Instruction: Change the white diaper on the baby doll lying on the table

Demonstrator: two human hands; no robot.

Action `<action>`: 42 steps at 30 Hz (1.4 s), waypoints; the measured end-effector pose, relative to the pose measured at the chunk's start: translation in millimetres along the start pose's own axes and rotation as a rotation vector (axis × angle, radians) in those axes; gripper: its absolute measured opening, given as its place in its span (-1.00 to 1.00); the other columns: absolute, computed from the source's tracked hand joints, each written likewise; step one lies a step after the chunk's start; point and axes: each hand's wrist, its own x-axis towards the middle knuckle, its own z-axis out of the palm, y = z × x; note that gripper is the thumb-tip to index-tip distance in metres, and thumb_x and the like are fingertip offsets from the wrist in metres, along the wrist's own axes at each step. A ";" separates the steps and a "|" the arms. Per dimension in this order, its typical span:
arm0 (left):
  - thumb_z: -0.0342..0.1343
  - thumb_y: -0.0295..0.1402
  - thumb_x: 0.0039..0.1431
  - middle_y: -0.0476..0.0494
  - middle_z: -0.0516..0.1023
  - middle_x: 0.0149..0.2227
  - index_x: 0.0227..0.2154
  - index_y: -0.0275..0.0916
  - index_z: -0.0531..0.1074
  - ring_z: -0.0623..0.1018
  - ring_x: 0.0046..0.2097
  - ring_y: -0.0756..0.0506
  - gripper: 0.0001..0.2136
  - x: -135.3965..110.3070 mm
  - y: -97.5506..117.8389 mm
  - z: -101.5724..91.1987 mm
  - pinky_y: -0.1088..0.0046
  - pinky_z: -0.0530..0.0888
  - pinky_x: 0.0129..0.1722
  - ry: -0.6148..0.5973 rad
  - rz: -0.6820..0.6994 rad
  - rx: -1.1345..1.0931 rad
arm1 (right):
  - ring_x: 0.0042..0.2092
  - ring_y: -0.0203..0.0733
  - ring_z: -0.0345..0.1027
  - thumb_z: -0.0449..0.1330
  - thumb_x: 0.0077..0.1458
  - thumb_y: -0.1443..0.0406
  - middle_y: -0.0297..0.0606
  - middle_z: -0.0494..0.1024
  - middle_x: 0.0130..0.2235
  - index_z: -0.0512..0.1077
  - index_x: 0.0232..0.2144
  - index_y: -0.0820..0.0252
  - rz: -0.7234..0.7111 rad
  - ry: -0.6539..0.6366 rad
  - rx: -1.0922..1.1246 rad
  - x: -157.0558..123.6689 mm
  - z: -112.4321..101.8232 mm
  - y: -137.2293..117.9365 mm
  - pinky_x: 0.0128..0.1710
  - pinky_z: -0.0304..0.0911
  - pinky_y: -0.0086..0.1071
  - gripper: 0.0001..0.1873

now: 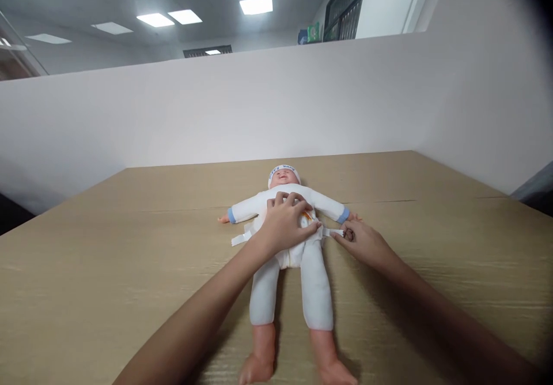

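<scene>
A baby doll [317, 293] in white clothes with blue cuffs lies on its back, feet toward me, arms spread. Around its hips is a white diaper [292, 257], its front over the belly. My left hand [285, 221] lies across the diaper front with fingers spread, pressing it against the doll's body. At the doll's side on the right, my right hand [358, 238] pinches the end of a white diaper tab [332, 232], which is stretched outward. Another diaper tab [239, 239] sticks out loose on the left. My left hand hides part of the diaper's printed front.
The doll lies on a wood-grain table [129, 270]. A white partition [259, 108] rises along the table's back edge, and another wall stands at the right. Beyond the partition, a green package [313, 32] sits near a window.
</scene>
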 end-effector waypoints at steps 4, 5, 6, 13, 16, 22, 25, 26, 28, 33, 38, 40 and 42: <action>0.19 0.04 0.25 -0.13 0.48 0.16 -0.02 -0.06 0.53 0.33 0.17 -0.39 -0.62 -0.4 1.2 1.5 -0.05 0.32 0.10 0.001 -0.005 0.035 | -0.37 -0.12 0.28 0.07 0.18 -0.10 -0.34 0.38 -0.50 0.27 -0.57 0.07 -0.001 -0.096 0.230 2.9 -13.6 -2.8 -0.32 0.14 -0.30 -0.53; 0.19 0.03 0.23 -0.14 0.47 0.16 -0.01 -0.06 0.53 0.32 0.17 -0.40 -0.61 -0.2 1.6 1.8 -0.05 0.32 0.10 -0.008 -0.011 0.040 | -0.33 -0.10 0.31 0.07 0.17 -0.12 -0.32 0.41 -0.47 0.33 -0.53 0.08 0.019 -0.098 0.317 4.4 -18.4 -6.4 -0.29 0.18 -0.29 -0.53; 0.20 0.04 0.22 -0.15 0.47 0.16 0.00 -0.07 0.52 0.32 0.17 -0.41 -0.60 0.0 1.9 2.1 -0.06 0.32 0.10 -0.019 -0.020 0.042 | -0.29 -0.07 0.33 0.08 0.16 -0.13 -0.30 0.44 -0.43 0.38 -0.50 0.09 0.044 -0.092 0.394 6.6 -23.1 -11.7 -0.27 0.20 -0.29 -0.52; 0.21 0.04 0.17 -0.28 0.45 0.21 0.31 -0.23 0.25 0.31 0.19 -0.46 -0.27 1.8 1.4 3.3 -0.10 0.30 0.12 -0.031 -0.077 -0.027 | -0.38 -0.17 0.28 0.14 0.20 -0.02 -0.39 0.41 -0.49 0.38 -0.49 0.10 0.029 -0.112 0.498 44.4 -25.0 -71.8 -0.36 0.15 -0.35 -0.61; 0.22 -0.02 0.14 -0.30 0.45 0.23 0.31 -0.24 0.23 0.30 0.19 -0.48 -0.27 1.8 1.0 4.8 -0.10 0.29 0.12 -0.045 -0.097 -0.055 | -0.47 -0.23 0.21 0.13 0.22 0.03 -0.43 0.34 -0.54 0.35 -0.49 0.10 0.013 -0.167 0.485 56.0 -10.8 -86.5 -0.46 0.08 -0.37 -0.65; 0.31 -0.09 0.06 -0.28 0.45 0.25 0.37 -0.17 0.11 0.28 0.23 -0.50 -0.16 4.1 -5.6 -4.1 -0.18 0.23 0.20 -0.110 -0.089 -0.224 | -0.19 -0.11 0.46 0.23 0.25 0.08 -0.25 0.56 -0.19 0.43 -0.16 0.09 -0.193 0.101 0.526 30.1 -2.6 -92.3 -0.20 0.41 -0.26 -0.76; 0.37 -0.18 0.02 -0.23 0.44 0.27 0.40 -0.01 0.03 0.28 0.28 -0.49 -0.08 7.3 -16.0 -17.9 -0.21 0.25 0.22 -0.226 -0.079 -0.384 | 0.15 0.01 0.40 0.11 0.38 0.17 -0.15 0.53 0.11 0.45 0.05 0.05 -0.364 0.194 0.413 9.6 -7.5 -94.4 0.18 0.33 -0.07 -0.73; 0.38 -0.20 0.02 -0.23 0.42 0.29 0.39 0.02 0.04 0.30 0.29 -0.47 -0.09 7.6 -20.4 -21.9 -0.18 0.29 0.22 -0.254 -0.055 -0.450 | 0.24 0.03 0.34 0.07 0.41 0.19 -0.14 0.49 0.19 0.44 0.13 0.03 -0.417 0.196 0.366 4.6 -8.6 -94.6 0.27 0.26 -0.02 -0.68; 0.34 -0.19 0.13 -0.25 0.35 0.33 0.36 0.02 0.11 0.33 0.32 -0.39 -0.22 5.2 -29.8 -26.9 -0.06 0.36 0.23 -0.244 0.008 -0.605 | 0.34 0.08 0.22 0.04 0.43 0.20 -0.14 0.39 0.32 0.36 0.26 0.00 -0.509 0.188 0.263 -1.3 -9.5 -93.1 0.36 0.14 0.06 -0.58; 0.08 -0.20 0.41 -0.18 0.41 0.28 0.18 -0.07 0.36 0.41 0.29 -0.21 -0.67 -31.0 -60.8 -19.1 0.17 0.38 0.27 0.056 0.008 -0.689 | 0.43 0.05 0.10 0.00 0.45 0.19 -0.18 0.27 0.42 0.13 0.44 0.02 -0.642 0.104 0.151 -1.1 -7.2 -81.5 0.40 0.08 0.07 -0.43; 0.08 -0.21 0.41 -0.19 0.53 0.09 0.05 -0.14 0.43 0.51 0.12 -0.19 -0.75 -76.3 -103.6 -2.7 0.17 0.43 0.15 0.185 -0.125 -0.488 | 0.40 0.05 0.15 -0.02 0.45 0.18 -0.16 0.30 0.40 0.16 0.42 0.03 -0.651 0.092 0.126 -0.5 -9.2 -78.7 0.37 0.12 0.06 -0.45; 0.11 -0.20 0.37 -0.18 0.56 0.01 -0.03 -0.17 0.45 0.53 0.04 -0.20 -0.78 -82.3 -114.8 -0.3 0.16 0.45 0.09 0.180 -0.193 -0.407 | 0.38 0.06 0.18 0.01 0.44 0.19 -0.13 0.37 0.35 0.22 0.37 0.06 -0.651 0.114 0.114 0.7 -13.1 -85.2 0.36 0.11 0.06 -0.49; 0.11 -0.21 0.36 -0.19 0.57 -0.02 -0.10 -0.17 0.45 0.53 0.01 -0.22 -0.82 -83.0 -119.4 -1.1 0.15 0.45 0.05 0.165 -0.241 -0.320 | 0.32 0.09 0.25 0.04 0.42 0.20 -0.11 0.46 0.27 0.34 0.26 0.08 -0.627 0.177 0.092 4.2 -17.8 -98.8 0.31 0.13 0.06 -0.58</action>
